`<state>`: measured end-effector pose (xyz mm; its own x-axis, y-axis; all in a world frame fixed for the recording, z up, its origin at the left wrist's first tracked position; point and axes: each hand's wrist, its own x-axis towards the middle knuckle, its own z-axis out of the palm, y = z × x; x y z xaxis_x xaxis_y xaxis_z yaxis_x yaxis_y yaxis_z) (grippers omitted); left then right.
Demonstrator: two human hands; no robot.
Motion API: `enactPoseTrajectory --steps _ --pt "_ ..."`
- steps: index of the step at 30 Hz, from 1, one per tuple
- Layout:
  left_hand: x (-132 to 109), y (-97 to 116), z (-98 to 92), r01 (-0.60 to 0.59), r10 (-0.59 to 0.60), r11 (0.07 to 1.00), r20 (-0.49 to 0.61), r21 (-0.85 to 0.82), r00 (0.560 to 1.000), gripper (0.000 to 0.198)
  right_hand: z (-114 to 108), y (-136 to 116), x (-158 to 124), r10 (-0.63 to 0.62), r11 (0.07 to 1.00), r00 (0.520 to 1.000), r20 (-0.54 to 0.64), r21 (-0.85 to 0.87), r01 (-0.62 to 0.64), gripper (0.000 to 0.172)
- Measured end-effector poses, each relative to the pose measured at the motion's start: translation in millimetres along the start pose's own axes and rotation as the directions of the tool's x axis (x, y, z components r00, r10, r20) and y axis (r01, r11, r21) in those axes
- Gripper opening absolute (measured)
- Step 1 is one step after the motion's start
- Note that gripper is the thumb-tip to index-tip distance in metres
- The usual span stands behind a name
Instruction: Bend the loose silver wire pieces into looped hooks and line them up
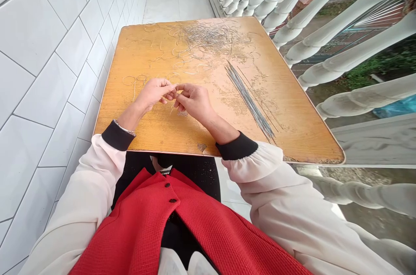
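My left hand (155, 93) and my right hand (194, 99) meet above the near left part of the wooden table (156, 132). Fingertips of both are pinched together and touch or nearly touch. Between them runs a thin pale strand (172, 108), like thread or fine wire, with an end hanging below the fingers; its exact kind is too fine to make out. Loose curled strands (134, 82) lie on the tabletop just beyond my left hand. To the right of my right hand rests a bundle of long, straight grey strands (248, 99), lying slantwise.
A tangled heap of grey strands (209, 34) covers the table's far middle, with pale curls (188, 65) in front of it. White tiled wall (42, 71) runs close along the left. A white balustrade (344, 101) borders the right side.
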<state>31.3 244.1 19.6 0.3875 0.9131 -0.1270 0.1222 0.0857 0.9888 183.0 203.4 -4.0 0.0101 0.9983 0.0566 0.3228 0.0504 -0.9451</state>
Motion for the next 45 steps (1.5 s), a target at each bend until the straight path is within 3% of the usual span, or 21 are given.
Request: enactPoseTrajectory --steps 8,13,20,31,37,40,45 --pt "3.0 -8.7 10.4 0.082 -0.085 0.996 0.065 0.039 0.994 0.022 -8.5 1.7 2.4 0.013 0.995 0.996 -0.091 -0.1 -0.022 0.029" --pt "0.0 -6.6 10.9 0.07 -0.07 0.998 -0.038 0.0 0.997 0.023 -10.2 4.0 2.3 0.003 0.992 0.997 -0.071 -0.125 -0.012 0.038" --pt "-1.9 -1.4 9.2 0.052 -0.054 0.998 -0.047 -0.023 0.997 0.024 -7.6 8.4 5.7 -0.077 0.99 0.991 -0.109 -0.126 0.063 0.017" --pt "-1.6 2.1 8.7 0.061 -0.061 0.994 -0.001 0.088 0.998 0.029 -7.3 10.0 10.0 -0.067 0.984 0.979 -0.194 0.147 0.097 0.007" --pt "-4.6 6.6 9.3 0.05 -0.05 0.992 -0.006 0.117 0.999 0.031 -12.8 6.9 9.6 -0.065 0.955 0.995 -0.079 0.284 0.085 0.017" --pt "-6.0 8.7 9.0 0.052 -0.05 0.989 -0.021 0.135 0.999 0.031 -13.5 6.3 9.0 -0.082 0.948 0.996 -0.035 0.305 0.088 0.019" --pt "-0.4 1.1 5.1 0.009 0.0 0.97 -0.037 0.241 0.999 0.023 -10.4 4.3 8.7 -0.062 0.969 0.996 -0.062 0.237 0.075 0.019"
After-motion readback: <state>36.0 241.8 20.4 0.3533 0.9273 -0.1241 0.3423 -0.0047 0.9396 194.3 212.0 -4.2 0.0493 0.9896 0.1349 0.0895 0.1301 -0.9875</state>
